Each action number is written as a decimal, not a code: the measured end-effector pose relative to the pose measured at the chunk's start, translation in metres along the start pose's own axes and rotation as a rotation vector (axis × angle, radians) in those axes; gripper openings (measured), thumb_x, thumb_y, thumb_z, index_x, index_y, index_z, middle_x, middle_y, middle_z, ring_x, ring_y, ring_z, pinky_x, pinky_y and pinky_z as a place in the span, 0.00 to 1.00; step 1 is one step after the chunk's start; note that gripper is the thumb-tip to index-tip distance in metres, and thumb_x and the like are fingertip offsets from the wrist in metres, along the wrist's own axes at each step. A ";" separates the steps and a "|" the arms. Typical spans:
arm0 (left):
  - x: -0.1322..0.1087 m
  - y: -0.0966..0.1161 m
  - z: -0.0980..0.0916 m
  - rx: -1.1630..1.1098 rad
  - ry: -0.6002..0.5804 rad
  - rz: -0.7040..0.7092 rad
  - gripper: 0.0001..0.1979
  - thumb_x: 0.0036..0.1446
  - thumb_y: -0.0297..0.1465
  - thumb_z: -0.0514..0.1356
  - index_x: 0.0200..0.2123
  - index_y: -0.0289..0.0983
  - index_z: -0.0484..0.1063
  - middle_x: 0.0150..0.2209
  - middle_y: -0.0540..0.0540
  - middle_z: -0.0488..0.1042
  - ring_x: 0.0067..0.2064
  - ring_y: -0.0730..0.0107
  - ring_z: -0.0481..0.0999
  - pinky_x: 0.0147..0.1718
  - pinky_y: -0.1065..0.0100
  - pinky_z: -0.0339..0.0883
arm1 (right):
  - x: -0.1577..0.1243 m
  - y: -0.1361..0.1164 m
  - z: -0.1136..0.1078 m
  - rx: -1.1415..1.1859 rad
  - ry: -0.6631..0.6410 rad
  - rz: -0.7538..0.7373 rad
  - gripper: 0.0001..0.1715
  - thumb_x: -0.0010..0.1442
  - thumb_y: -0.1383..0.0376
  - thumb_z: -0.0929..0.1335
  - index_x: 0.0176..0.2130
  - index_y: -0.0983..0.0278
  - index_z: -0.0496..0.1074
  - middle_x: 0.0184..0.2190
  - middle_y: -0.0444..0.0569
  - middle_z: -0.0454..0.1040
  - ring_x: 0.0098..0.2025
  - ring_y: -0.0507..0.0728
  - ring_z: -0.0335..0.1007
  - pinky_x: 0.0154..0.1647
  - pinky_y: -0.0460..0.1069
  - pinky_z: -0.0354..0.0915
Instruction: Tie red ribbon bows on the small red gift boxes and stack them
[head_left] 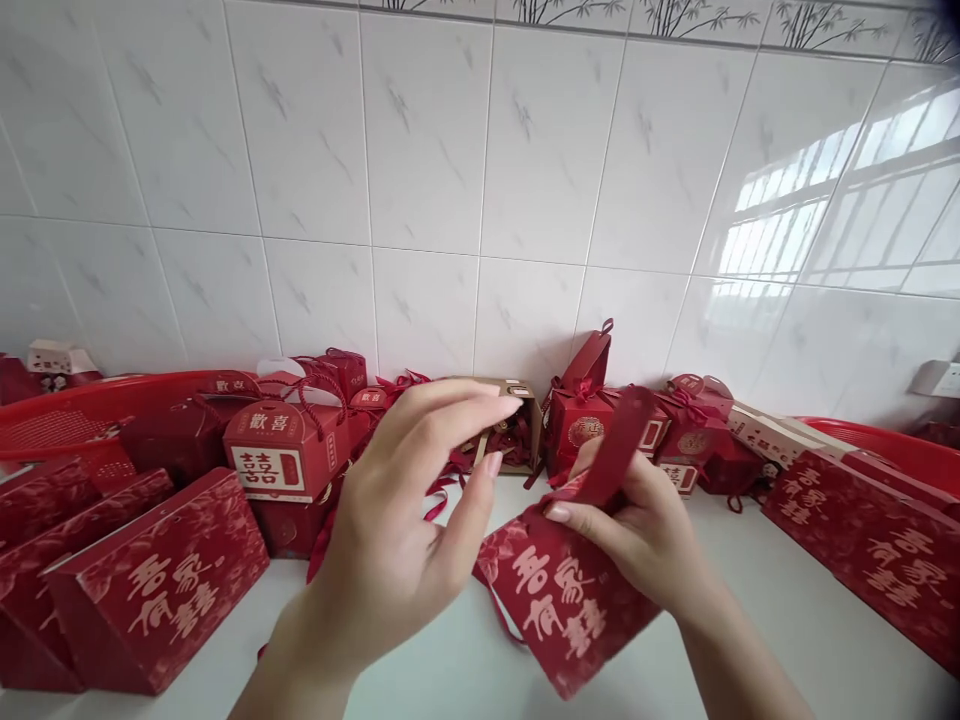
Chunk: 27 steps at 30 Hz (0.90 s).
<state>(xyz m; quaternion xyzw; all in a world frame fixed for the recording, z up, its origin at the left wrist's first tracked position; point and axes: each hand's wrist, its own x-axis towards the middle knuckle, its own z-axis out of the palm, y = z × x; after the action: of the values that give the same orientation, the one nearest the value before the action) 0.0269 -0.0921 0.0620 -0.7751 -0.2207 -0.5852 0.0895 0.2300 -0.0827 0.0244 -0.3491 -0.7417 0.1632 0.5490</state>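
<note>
My right hand [637, 525] grips a dark red gift box [559, 600] with gold characters, thumb pressed on its top edge where a red handle flap [619, 445] sticks up. The box is tilted, resting on the white counter [780, 600]. My left hand [409, 510] hovers just left of it, fingers spread and slightly curled, holding nothing, thumb and forefinger apart near the flap.
Red gift boxes [154, 590] lie stacked at the left, smaller handled boxes [281, 450] and ribbons line the tiled wall, an open brown carton [525, 425] sits behind my hands. Red trays [71, 415] stand at both ends; more flat boxes [877, 545] lie at the right.
</note>
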 end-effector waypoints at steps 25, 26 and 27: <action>0.002 0.016 0.003 -0.619 -0.412 -0.621 0.12 0.58 0.27 0.60 0.43 0.43 0.78 0.38 0.53 0.80 0.38 0.76 0.79 0.35 0.81 0.73 | -0.011 0.003 -0.008 -0.021 0.085 -0.528 0.15 0.52 0.64 0.74 0.35 0.63 0.65 0.23 0.43 0.67 0.25 0.53 0.65 0.25 0.49 0.66; 0.002 0.017 0.002 -0.644 -0.400 -0.630 0.11 0.57 0.27 0.60 0.43 0.43 0.78 0.38 0.53 0.80 0.38 0.75 0.79 0.36 0.81 0.73 | -0.011 0.002 -0.009 -0.001 0.083 -0.531 0.15 0.52 0.65 0.74 0.35 0.63 0.65 0.24 0.44 0.67 0.25 0.53 0.66 0.25 0.49 0.66; 0.001 0.018 0.002 -0.667 -0.388 -0.639 0.11 0.57 0.27 0.61 0.43 0.43 0.78 0.38 0.53 0.80 0.39 0.75 0.79 0.36 0.81 0.73 | -0.012 0.002 -0.009 0.018 0.084 -0.538 0.14 0.52 0.65 0.74 0.35 0.63 0.65 0.24 0.44 0.68 0.25 0.53 0.66 0.26 0.49 0.67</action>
<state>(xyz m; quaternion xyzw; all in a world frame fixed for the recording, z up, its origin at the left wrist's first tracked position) 0.0370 -0.1065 0.0645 -0.7498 -0.2605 -0.4671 -0.3896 0.2411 -0.0909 0.0186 -0.1409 -0.7827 0.0034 0.6062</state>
